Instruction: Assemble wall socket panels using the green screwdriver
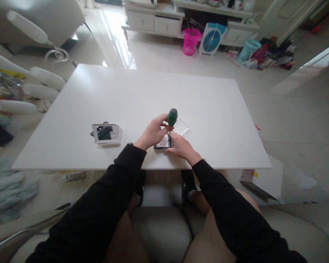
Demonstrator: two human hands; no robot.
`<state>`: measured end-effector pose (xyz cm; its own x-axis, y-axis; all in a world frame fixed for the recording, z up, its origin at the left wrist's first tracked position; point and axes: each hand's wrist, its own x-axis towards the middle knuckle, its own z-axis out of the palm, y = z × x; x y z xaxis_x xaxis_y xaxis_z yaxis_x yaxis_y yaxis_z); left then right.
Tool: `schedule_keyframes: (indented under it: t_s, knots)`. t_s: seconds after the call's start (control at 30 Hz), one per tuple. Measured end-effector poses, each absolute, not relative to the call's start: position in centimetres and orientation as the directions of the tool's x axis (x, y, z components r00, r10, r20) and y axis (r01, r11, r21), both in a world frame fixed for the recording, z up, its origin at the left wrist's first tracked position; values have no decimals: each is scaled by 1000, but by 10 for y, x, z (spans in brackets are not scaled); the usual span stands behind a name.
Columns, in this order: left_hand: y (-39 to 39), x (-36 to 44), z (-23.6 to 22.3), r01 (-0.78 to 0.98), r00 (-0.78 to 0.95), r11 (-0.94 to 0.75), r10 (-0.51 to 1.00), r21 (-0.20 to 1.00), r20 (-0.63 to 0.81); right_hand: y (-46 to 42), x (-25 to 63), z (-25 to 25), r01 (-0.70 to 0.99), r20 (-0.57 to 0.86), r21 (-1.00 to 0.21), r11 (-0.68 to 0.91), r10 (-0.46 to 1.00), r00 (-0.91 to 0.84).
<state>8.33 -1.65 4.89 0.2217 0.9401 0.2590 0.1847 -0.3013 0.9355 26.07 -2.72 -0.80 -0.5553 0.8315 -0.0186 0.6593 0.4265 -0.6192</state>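
My left hand (155,130) is closed around the lower part of a screwdriver (172,117) with a green and grey handle, held upright. Its shaft points down at the right side of a wall socket (162,141), a white face in a dark frame lying on the table. My right hand (180,146) is closed at the socket's right edge, its fingers by the screwdriver's shaft. Just behind the right hand lies a white rectangular cover frame (181,127). Where the screwdriver's tip meets the socket is hidden by my fingers.
The white table (153,87) spans the space before me. To the left on it sits a stack of white frames (106,134) with dark parts. Beyond the table stand a pink basket (191,42), a blue-and-white fan (211,39) and a teal basket (249,50).
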Motion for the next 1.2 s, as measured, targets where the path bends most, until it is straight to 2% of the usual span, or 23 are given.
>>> schedule_keyframes:
  t_s: [0.17, 0.37, 0.53, 0.77, 0.83, 1.0, 1.2]
  knots:
    - [-21, 84, 50, 96, 250, -281, 935, 955, 250, -27, 261, -8, 638, -1, -645, 421, 834, -551]
    - [-31, 91, 52, 162, 240, -277, 942, 947, 234, -29, 259, -2, 682, -35, -610, 404, 846, -532]
    - [-27, 98, 36, 172, 162, -222, 967, 960, 195, -29, 259, -4, 681, -35, -614, 399, 848, -528]
    - [-14, 89, 43, 224, 185, -303, 946, 926, 265, -28, 259, -3, 688, -60, -606, 399, 840, -540]
    - [-12, 86, 44, 185, 198, -301, 944, 935, 265, -28, 259, 0, 684, -74, -612, 396, 833, -549]
    - [-14, 89, 37, -51, 211, -237, 947, 970, 243, -29, 258, 4, 688, -79, -613, 389, 836, -543]
    - [-17, 108, 23, -178, 138, -163, 972, 970, 188, -30, 258, 6, 702, -80, -595, 391, 840, -536]
